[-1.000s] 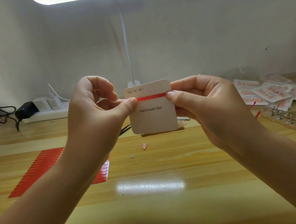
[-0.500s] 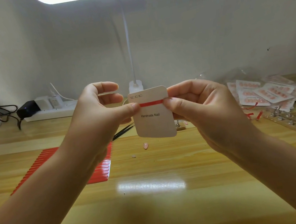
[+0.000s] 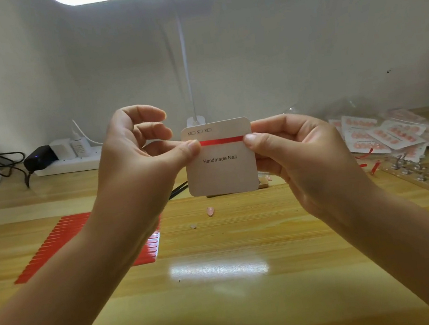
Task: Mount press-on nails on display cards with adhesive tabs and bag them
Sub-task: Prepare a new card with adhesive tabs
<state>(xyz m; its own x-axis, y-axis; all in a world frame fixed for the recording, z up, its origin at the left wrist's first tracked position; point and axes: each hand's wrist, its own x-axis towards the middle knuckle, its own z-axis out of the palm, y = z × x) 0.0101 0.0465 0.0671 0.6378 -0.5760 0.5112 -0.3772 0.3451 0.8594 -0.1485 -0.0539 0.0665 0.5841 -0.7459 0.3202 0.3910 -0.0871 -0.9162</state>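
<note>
Display card [image 3: 221, 169] held upright above the wooden desk [image 3: 224, 283]. Left hand [image 3: 137, 161] and right hand [image 3: 296, 151] each pinch one end of the red adhesive strip [image 3: 221, 141] (thumbs clamped at the card edges). Recommended: press the strip flat, level and bubble-free before peeling its liner.

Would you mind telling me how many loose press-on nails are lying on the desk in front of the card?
1: a pink nail on the desk just below the held card. A tiny pale scrap nearby is unclear; hands may hide others.
</note>
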